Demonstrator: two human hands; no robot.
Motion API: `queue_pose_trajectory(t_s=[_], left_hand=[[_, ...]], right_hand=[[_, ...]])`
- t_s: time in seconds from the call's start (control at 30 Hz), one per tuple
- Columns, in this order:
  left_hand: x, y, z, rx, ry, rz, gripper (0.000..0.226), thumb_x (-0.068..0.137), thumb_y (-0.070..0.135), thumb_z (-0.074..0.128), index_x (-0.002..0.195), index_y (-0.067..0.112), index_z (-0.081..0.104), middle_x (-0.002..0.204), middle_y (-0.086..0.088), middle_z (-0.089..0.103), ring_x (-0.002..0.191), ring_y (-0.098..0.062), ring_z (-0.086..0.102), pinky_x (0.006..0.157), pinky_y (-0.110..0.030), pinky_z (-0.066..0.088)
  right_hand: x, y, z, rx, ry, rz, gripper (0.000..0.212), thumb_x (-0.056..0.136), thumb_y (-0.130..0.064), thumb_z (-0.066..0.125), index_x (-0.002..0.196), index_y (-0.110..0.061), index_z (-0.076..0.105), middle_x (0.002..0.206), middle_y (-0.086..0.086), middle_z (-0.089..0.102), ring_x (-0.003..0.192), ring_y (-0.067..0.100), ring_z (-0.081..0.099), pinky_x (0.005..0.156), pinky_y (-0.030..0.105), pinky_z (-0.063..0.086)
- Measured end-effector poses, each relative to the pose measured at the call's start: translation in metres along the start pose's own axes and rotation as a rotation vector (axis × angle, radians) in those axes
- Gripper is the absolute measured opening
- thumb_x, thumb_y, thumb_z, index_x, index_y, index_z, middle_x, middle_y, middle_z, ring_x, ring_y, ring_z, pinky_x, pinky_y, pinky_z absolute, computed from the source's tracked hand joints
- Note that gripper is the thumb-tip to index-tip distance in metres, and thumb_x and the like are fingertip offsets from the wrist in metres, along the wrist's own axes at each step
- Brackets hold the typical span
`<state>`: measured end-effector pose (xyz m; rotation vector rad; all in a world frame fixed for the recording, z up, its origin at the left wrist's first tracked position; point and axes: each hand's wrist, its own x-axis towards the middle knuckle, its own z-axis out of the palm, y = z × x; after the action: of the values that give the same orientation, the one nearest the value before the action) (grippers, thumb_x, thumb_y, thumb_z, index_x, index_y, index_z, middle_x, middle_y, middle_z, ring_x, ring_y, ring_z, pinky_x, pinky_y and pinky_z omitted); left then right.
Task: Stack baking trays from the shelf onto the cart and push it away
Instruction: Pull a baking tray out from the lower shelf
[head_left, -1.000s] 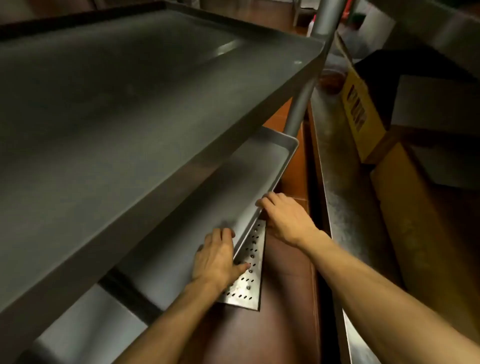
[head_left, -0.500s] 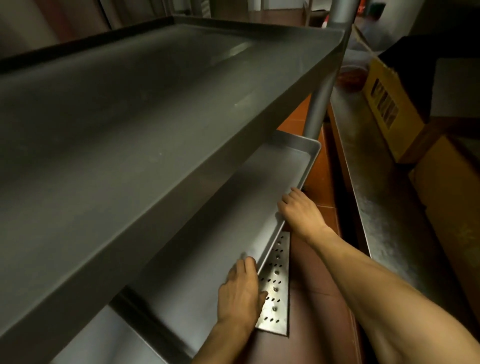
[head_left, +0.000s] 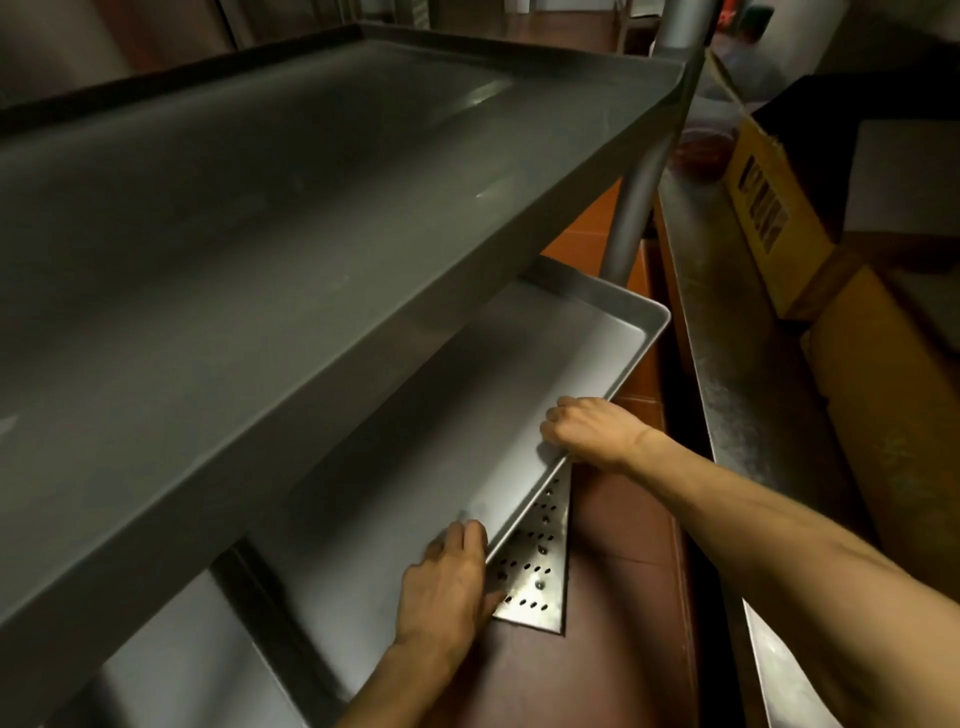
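Head view: baking tray (head_left: 467, 415) on lower shelf beneath upper shelf (head_left: 311, 218), long axis running away along near rim. Right hand (head_left: 587, 431) farther up rim, fingers curled over it; left hand (head_left: 447, 582) nearer, fingers flat inside tray, thumb outside rim, above perforated floor drain (head_left: 535, 571).

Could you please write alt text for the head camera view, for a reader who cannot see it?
Both bare hands grip the near rim of a shallow metal baking tray on the lower level of a steel cart: left hand nearer, right hand farther along. The upper shelf overhangs it; a perforated floor drain cover lies below.
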<state>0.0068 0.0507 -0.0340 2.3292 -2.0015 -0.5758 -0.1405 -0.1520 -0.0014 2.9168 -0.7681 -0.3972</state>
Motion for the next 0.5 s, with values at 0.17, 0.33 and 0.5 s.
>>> queue_pose_trajectory(t_s=[0.17, 0.33, 0.5], left_hand=[[-0.008, -0.005, -0.006, -0.002, 0.030, 0.015, 0.056, 0.081, 0.051, 0.066, 0.120, 0.024, 0.036, 0.127, -0.002, 0.049, 0.113, -0.023, 0.051, 0.085, -0.037, 0.046], [-0.015, -0.002, -0.019, 0.022, 0.062, 0.004, 0.050, 0.082, 0.052, 0.063, 0.114, 0.022, 0.039, 0.120, -0.001, 0.053, 0.108, -0.024, 0.055, 0.081, -0.039, 0.048], [-0.018, 0.009, -0.036, 0.156, 0.092, 0.026, 0.033, 0.085, 0.003, 0.053, 0.114, 0.014, 0.042, 0.114, -0.008, 0.060, 0.099, -0.032, 0.062, 0.074, -0.042, 0.050]], right_hand=[[-0.008, -0.005, -0.008, -0.001, 0.040, -0.007, 0.019, 0.090, -0.029, 0.060, 0.093, -0.010, 0.059, 0.096, 0.009, 0.063, 0.094, 0.029, 0.056, 0.073, 0.041, 0.047], [-0.018, -0.011, -0.017, 0.031, 0.102, 0.047, 0.022, 0.090, -0.031, 0.059, 0.091, -0.010, 0.059, 0.094, 0.009, 0.062, 0.093, 0.030, 0.057, 0.067, 0.040, 0.046], [-0.028, -0.017, -0.025, 0.044, 0.172, 0.070, 0.019, 0.078, -0.014, 0.069, 0.090, -0.006, 0.057, 0.092, 0.013, 0.060, 0.090, 0.032, 0.054, 0.059, 0.040, 0.042]])
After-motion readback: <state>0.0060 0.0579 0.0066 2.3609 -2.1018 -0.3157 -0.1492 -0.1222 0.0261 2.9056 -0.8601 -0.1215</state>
